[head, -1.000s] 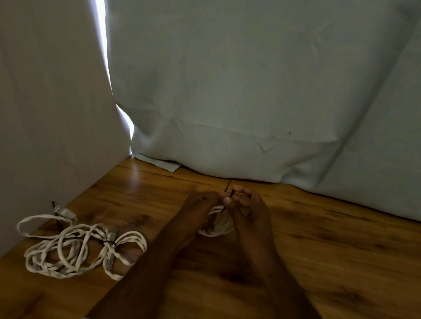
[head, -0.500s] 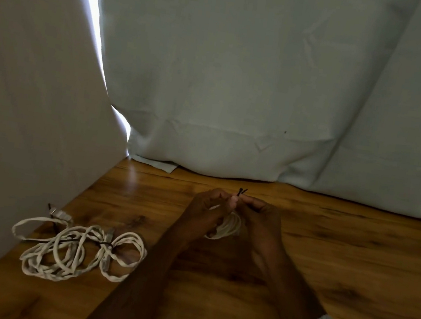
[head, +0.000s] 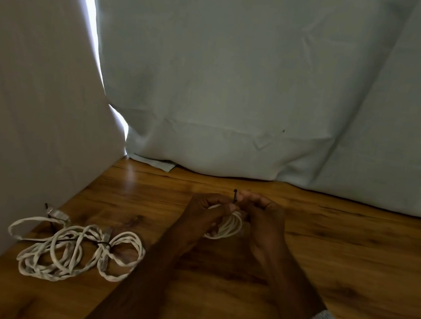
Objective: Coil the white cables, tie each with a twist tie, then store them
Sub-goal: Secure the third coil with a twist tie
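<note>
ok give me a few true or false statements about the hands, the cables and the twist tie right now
1. Both hands hold a small coil of white cable above the wooden surface. True.
2. The left hand is resting flat on the wood. False: it is curled around the coil.
3. A black twist tie sticks up between the fingertips of the two hands. True.
4. The right hand is reaching for the cables on the left. False: it is at the coil, pinching the tie.
5. More white cable lies on the wood to the left, one bundle cinched with a dark tie. True.
</note>
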A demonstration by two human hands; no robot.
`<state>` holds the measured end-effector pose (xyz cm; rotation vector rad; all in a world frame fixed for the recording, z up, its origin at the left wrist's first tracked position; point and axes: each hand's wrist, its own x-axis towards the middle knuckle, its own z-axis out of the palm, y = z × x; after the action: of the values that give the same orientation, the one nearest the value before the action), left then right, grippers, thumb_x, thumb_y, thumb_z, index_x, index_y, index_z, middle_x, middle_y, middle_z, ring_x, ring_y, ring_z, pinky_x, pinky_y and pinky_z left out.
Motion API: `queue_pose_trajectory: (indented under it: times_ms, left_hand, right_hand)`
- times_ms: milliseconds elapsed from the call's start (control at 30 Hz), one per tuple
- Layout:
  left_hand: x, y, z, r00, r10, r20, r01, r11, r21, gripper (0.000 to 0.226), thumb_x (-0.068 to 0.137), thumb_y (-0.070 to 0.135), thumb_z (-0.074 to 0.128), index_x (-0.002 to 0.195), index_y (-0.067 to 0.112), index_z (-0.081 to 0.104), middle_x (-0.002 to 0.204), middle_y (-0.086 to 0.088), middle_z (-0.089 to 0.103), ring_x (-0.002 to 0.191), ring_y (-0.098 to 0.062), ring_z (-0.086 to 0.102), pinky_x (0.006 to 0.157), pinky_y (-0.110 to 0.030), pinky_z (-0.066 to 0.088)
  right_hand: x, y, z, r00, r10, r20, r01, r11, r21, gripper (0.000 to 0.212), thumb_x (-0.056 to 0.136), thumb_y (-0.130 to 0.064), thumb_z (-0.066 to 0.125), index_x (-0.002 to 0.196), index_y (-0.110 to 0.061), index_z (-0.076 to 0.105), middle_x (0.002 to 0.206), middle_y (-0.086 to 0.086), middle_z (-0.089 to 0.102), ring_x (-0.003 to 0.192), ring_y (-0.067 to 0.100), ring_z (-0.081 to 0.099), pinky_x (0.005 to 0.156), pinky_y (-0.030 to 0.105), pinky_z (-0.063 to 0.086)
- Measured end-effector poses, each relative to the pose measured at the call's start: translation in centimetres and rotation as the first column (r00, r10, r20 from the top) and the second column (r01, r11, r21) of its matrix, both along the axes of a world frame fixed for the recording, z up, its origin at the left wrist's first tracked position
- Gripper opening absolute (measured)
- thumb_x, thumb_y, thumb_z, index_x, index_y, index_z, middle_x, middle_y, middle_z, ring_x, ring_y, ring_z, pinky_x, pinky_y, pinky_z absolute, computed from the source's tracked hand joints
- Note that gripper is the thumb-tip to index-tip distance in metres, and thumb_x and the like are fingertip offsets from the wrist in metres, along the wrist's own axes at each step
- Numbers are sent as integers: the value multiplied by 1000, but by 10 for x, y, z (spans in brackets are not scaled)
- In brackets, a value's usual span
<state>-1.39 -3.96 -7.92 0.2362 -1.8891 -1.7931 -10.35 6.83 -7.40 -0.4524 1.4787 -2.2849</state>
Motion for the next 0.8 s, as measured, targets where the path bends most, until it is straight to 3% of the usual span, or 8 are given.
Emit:
queue_pose_trajectory:
  times_ms: [133, 267, 367, 467, 700, 800]
  left_hand:
    - [-1, 0, -1, 1000, 4, -19, -4, 1000, -2, 13, 93, 6, 63, 89, 8, 76, 57, 8, 62, 41, -3, 49, 41, -19, 38]
    - [-1, -2, -1, 1000, 9, -18, -8, 1000, 22, 11, 92, 4, 63, 93, 0, 73, 58, 8, 62, 43, -3, 51, 41, -20, 38]
    - [-1, 1, 0, 1000, -3, -6, 3, 1000, 25, 12, 93, 3, 62, 92, 3, 74, 57, 9, 62, 43, -3, 50, 41, -19, 38]
    - [-1, 1, -1, 1000, -12, 2, 12, 999, 53, 13, 93, 4, 62, 92, 5, 75, 53, 9, 57, 41, -3, 46, 42, -22, 36]
    - [2, -4, 0, 999, -42, -22, 44, 994, 104, 16, 94, 3, 59, 88, 4, 73, 45, 8, 52, 36, -3, 39, 45, -23, 32]
    - [4, -7, -1, 996, -77, -50, 84, 985, 150, 13, 90, 9, 65, 86, 8, 77, 61, -4, 64, 37, -5, 37, 46, -24, 32]
  right_hand:
    - [-6, 0, 0, 992, -114, 60, 116, 993, -28, 42, 79, 7, 76, 108, -15, 55, 88, 13, 76, 71, 21, 72, 58, 30, 55]
    - [-12, -1, -2, 975, -207, 77, 207, 978, 9, 27, 80, 7, 75, 93, -12, 62, 88, 12, 74, 68, 15, 69, 64, 30, 50]
    - [-12, -3, -4, 969, -240, 60, 240, 971, 17, 19, 81, 9, 73, 87, -8, 66, 86, 10, 73, 65, 9, 67, 54, 17, 50]
    - [-13, -3, -6, 964, -265, 12, 265, 964, 11, 19, 84, 6, 71, 86, -12, 69, 84, 6, 75, 65, 4, 69, 55, 16, 50]
    - [-18, 6, -1, 948, -52, -313, 52, 999, -8, 20, 83, 2, 74, 102, -6, 75, 83, -1, 77, 73, 5, 70, 64, 17, 54]
    - [-18, 9, 0, 907, 52, -417, -42, 999, 32, 25, 83, 5, 73, 104, -9, 76, 87, -4, 79, 81, 6, 73, 66, 16, 53]
